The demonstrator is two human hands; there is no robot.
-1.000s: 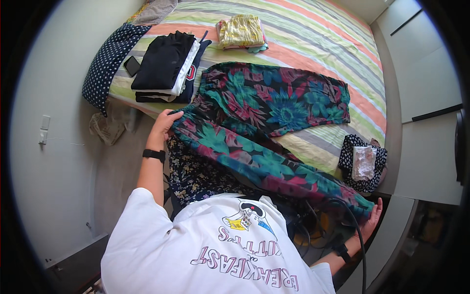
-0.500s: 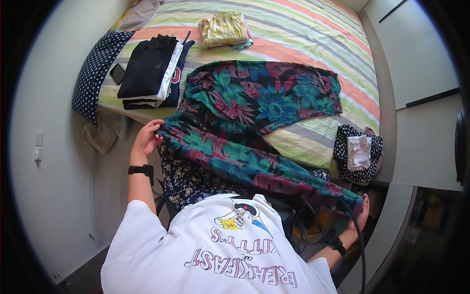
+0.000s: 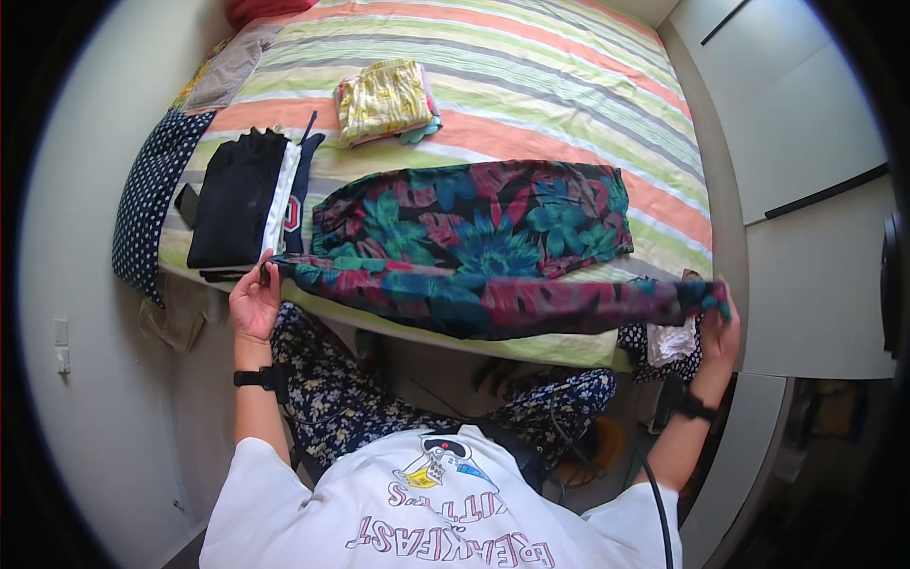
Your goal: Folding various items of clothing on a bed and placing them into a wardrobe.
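A pair of dark trousers (image 3: 493, 242) with green, blue and pink flowers and a gathered elastic waist lies partly across the bed's near side. One leg lies flat; the other is lifted along the front edge in a long band. At its waist end my left hand (image 3: 254, 302) pinches the cloth between thumb and fingers. My right hand (image 3: 722, 332) is closed on the hem end at the far right, its fingers partly behind the cloth. The lifted leg hangs stretched between both hands, sagging a little in the middle.
Folded black and white clothes (image 3: 237, 199) are stacked at the left, beside a phone (image 3: 187, 206). Farther back sits a yellow folded pile (image 3: 383, 100). Patterned clothes (image 3: 668, 346) lie near my right hand. The striped bed (image 3: 569, 104) meets pale cabinets (image 3: 815, 247) at the right.
My right hand has risen and moved forward with the hem, bringing the near leg up against the bed's edge. My left hand still grips the waist. The view has shifted.
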